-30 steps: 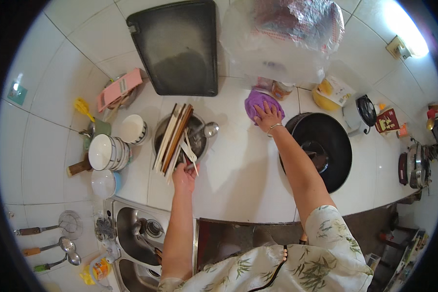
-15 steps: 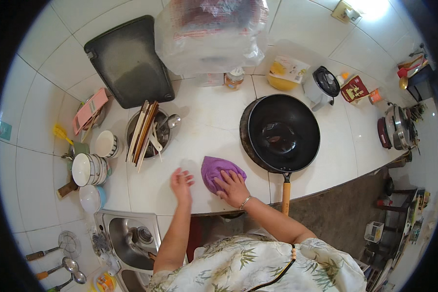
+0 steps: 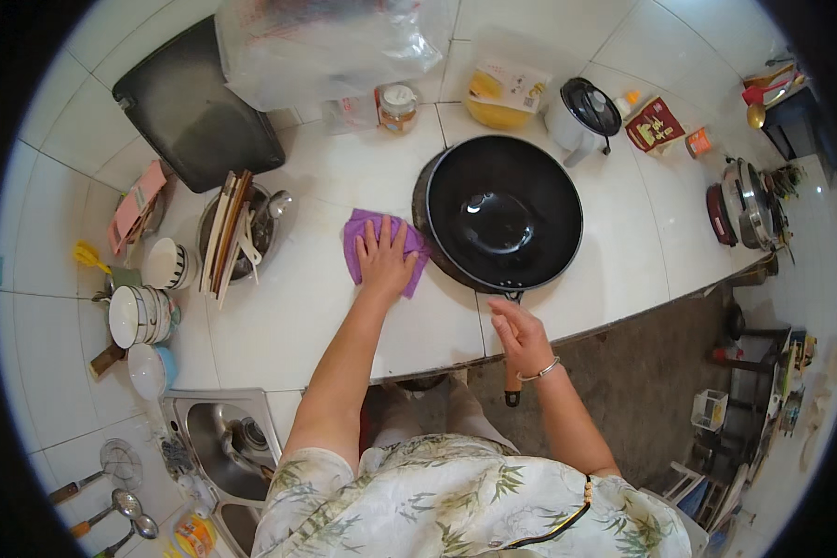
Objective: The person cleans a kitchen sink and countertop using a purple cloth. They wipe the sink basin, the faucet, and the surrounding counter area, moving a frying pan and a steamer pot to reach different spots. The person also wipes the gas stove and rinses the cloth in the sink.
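Purple cloth lies under the left hand, flat with fingers spread, just left of the wok. The wok's handle points across the counter's front edge; right hand overlies it, grip undeterminable.

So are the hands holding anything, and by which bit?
The left hand lies spread on top of the purple cloth, without gripping it. The right hand is at the wok handle, but whether it grips that cannot be told.
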`<state>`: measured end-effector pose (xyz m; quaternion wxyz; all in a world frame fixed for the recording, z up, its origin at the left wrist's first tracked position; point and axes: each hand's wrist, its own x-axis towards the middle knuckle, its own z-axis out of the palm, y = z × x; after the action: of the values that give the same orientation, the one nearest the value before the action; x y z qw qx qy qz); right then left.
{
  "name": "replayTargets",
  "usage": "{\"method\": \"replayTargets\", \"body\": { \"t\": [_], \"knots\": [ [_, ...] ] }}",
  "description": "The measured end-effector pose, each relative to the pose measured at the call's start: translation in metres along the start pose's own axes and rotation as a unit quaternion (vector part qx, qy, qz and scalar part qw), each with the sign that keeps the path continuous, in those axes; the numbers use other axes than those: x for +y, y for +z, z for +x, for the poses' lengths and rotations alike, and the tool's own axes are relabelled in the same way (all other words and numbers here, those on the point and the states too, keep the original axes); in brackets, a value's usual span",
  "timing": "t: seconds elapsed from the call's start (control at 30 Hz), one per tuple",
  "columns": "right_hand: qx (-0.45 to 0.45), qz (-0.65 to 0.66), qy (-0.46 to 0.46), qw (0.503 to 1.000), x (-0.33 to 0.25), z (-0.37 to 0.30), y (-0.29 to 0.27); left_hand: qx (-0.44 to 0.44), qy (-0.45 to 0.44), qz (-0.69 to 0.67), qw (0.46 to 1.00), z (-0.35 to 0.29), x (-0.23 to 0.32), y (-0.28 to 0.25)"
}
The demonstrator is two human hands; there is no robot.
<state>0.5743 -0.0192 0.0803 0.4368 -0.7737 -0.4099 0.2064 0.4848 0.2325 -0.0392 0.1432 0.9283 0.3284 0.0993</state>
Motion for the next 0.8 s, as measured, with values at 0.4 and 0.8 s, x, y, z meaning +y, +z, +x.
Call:
{"method": "replayTargets", "body": {
  "t": [0.4, 0.8],
  "knots": [
    [0.035, 0.003, -0.025, 0.999, 0.048, -0.027, -0.054, -0.112, 0.11, 0.017, 0.987, -0.154, 0.051, -0.014],
    [-0.039, 0.036, -0.116, 0.992, 0.046, -0.044, -0.082, 0.012, 0.001, -0.071, 0.997, -0.237, 0.106, 0.019]
  ]
}}
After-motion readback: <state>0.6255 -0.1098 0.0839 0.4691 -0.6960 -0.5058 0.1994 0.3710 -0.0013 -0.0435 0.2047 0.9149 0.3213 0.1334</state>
